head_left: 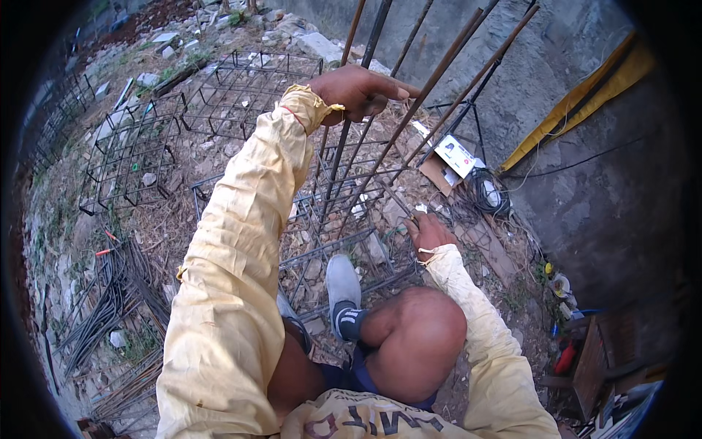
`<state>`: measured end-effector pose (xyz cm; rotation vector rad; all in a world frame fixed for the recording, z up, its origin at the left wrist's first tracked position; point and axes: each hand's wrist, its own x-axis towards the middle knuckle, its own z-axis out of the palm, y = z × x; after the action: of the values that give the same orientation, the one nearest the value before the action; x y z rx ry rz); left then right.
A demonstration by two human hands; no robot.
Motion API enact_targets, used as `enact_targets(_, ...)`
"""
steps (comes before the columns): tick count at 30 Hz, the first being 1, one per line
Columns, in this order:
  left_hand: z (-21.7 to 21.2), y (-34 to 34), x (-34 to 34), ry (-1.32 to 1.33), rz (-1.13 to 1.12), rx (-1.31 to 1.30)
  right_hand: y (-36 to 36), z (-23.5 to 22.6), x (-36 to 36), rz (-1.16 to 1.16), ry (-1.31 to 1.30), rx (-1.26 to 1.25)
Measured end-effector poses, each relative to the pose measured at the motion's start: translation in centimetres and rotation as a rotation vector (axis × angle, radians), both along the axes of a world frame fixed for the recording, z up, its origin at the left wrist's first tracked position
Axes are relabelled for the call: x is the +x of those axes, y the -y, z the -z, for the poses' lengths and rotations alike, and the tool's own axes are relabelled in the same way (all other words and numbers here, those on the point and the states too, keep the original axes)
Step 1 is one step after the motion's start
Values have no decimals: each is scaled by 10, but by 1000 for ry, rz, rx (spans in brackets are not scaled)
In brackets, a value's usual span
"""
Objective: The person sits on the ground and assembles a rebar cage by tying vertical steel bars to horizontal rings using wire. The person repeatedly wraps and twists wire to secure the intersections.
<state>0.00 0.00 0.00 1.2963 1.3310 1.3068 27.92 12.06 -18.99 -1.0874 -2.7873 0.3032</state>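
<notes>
Several upright steel rebars (431, 77) rise from a rebar cage (322, 256) lying on the ground between my feet. My left hand (362, 91) is closed around the upper part of the rebars, one finger reaching to a rusty bar on the right. Lower down on the right, my right hand (431, 234) grips a thin dark metal rod (397, 199), whose far end meets the cage beside the foot of the rebars. The palm side of each hand is hidden.
Wire-like square rebar frames (135, 150) lie at the left and back. Bundled dark rods (121, 285) rest on the rubble at left. A concrete wall (585, 175) with a yellow cloth strip (578, 102) stands right, near a white box (455, 155) and coiled black cable (488, 192).
</notes>
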Motion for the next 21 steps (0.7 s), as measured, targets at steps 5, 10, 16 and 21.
enact_targets(5, 17, -11, -2, -135, 2, 116, 11, 14, 5, 99, -104, -174)
enact_targets(10, 13, -10, -9, -280, 31, 214, 14, -20, 0, 207, -281, -1498)
enact_targets(16, 11, -13, -9, -434, -7, 190, 9, -19, 8, -19, -211, -564)
enact_targets(21, 2, -2, 0, 84, 2, 6, 30, -16, 14, -28, -77, 167)
